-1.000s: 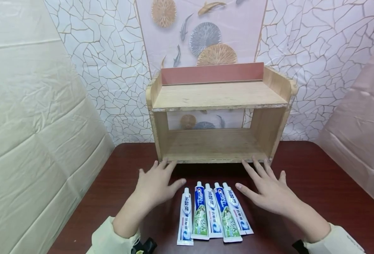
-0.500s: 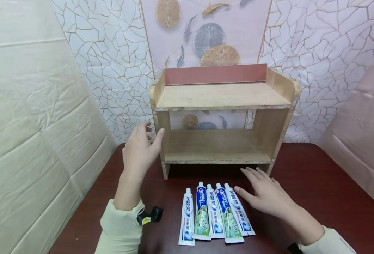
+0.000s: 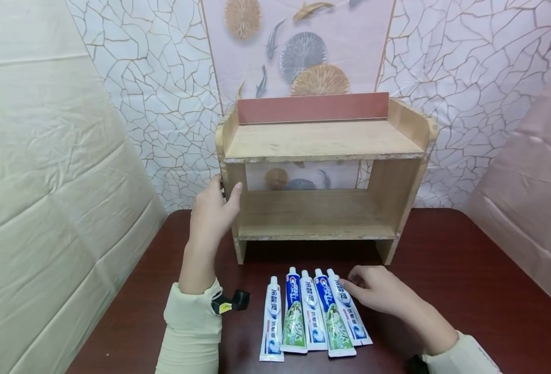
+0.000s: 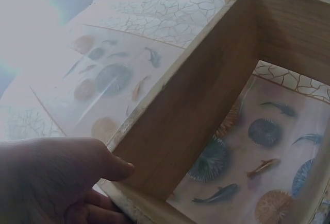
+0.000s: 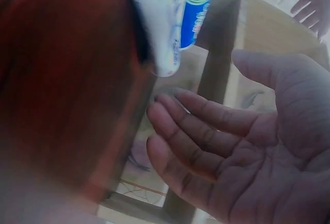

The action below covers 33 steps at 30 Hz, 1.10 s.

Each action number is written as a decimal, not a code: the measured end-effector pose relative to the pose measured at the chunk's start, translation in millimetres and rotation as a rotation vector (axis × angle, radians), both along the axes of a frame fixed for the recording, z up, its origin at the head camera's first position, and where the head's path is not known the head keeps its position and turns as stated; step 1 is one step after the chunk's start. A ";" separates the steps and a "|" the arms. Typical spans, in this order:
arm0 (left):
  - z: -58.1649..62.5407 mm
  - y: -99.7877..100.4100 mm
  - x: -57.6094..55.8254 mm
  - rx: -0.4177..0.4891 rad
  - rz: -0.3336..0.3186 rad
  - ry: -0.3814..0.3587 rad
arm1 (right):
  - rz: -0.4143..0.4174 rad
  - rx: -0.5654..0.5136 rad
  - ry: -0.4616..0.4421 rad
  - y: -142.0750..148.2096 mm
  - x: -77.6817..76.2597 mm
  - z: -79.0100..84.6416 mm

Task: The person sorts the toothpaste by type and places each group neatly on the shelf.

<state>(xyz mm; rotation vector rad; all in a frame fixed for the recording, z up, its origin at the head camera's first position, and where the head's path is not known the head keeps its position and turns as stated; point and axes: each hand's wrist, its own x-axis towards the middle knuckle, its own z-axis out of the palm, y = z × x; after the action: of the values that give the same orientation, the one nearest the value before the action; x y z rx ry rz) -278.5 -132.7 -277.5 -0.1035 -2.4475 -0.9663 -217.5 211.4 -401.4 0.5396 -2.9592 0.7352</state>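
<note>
My left hand grips the left side panel of a two-tier wooden shelf. In the left wrist view the thumb lies over the panel's front edge, and the fingers go round its outer side. In front of the shelf, several toothpaste tubes lie side by side with caps away from me. White ones alternate with blue-and-green ones. My right hand is beside the cap end of the rightmost white tube, fingers loosely bent. The right wrist view shows its palm holding nothing.
A dark red-brown table carries everything. Behind the shelf hangs a patterned backdrop with a fish print. Pale cloth walls slope in on both sides. The shelf's lower tier faces me.
My left hand has risen from the shelf's lower front edge to its left side panel and taken hold. My right hand has drawn back from the shelf toward the rightmost tube, fingers bending. Tubes unmoved.
</note>
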 end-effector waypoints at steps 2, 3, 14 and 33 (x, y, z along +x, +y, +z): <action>-0.6 -2.2 -1.7 -0.005 -0.015 0.006 | 0.012 -0.006 -0.038 0.8 -2.4 -5.6; -0.8 -3.3 -2.7 -0.010 -0.020 0.011 | 0.021 -0.005 -0.052 1.3 -3.4 -8.2; -2.9 -9.5 -10.2 -0.088 -0.011 0.093 | 0.081 0.003 -0.131 3.6 -3.6 -16.3; -8.5 -8.6 -11.6 -0.126 0.029 0.035 | -0.026 0.009 -0.201 -1.8 -1.7 -25.2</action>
<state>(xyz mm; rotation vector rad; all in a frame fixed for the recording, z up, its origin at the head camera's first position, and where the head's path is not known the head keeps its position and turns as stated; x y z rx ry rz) -290.1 -141.2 -286.0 -0.1272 -2.4692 -0.7915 -219.2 209.6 -426.6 0.4522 -3.1474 0.8194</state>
